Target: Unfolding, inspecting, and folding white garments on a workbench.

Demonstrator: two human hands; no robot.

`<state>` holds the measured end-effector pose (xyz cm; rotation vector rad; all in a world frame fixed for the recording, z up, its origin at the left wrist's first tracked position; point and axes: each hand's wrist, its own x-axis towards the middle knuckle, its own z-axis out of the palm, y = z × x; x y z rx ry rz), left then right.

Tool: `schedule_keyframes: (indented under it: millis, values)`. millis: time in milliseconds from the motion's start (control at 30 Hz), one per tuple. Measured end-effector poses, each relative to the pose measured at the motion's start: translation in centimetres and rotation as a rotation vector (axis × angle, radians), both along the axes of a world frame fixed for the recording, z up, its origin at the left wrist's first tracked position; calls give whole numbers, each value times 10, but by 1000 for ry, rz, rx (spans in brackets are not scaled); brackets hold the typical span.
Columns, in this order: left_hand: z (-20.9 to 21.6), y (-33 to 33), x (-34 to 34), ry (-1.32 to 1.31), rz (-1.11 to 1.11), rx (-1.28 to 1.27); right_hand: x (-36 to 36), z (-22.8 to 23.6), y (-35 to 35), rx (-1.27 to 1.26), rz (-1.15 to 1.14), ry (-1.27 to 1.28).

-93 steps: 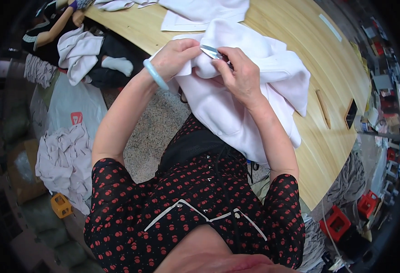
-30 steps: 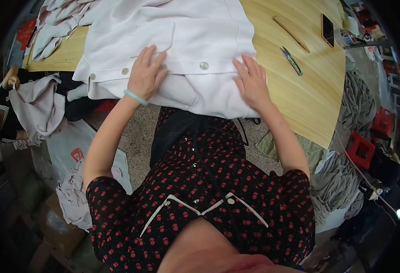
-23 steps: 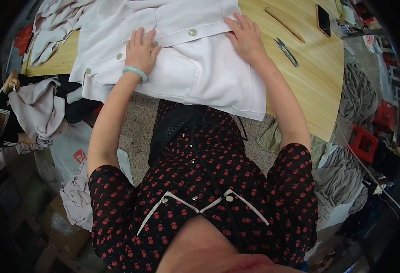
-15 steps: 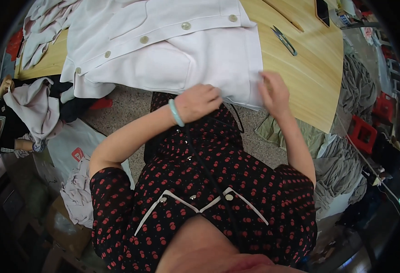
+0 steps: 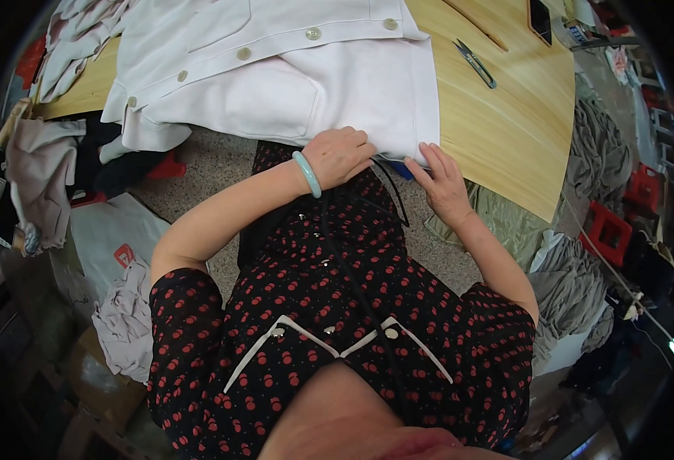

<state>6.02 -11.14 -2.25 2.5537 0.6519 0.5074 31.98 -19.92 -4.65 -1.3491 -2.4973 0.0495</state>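
Observation:
A pale pinkish-white button-front jacket (image 5: pixel 360 84) lies on the wooden table, its near edge hanging toward me. Pale round buttons run along its front band, and a patch pocket shows. My left hand (image 5: pixel 338 157), with a light green bangle at the wrist, has its fingers curled closed on the jacket's near edge. At the near right corner of the jacket is my right hand (image 5: pixel 444 188). Its fingers are stretched out, thumb apart, fingertips touching the corner of the hem. Something blue shows just below the cloth between my hands.
Thread snips (image 5: pixel 475 64), a thin wooden stick (image 5: pixel 479 27) and a phone (image 5: pixel 540 21) lie on the table (image 5: pixel 513 130) at the right. Grey cloth heaps (image 5: pixel 571 291) and red stools (image 5: pixel 607 232) stand beyond it. At the left, another person handles a pink garment (image 5: pixel 44 169).
My right hand has come down and left onto the jacket's near right corner. My left hand stays on the near edge, slightly higher. The other person's garment has shifted left.

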Motion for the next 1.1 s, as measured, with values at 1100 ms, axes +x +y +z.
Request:
schedule_keyframes:
  millis: [1100]
  values:
    - [119, 65, -45, -125, 437, 141, -26, 134, 132, -682, -195, 1091]
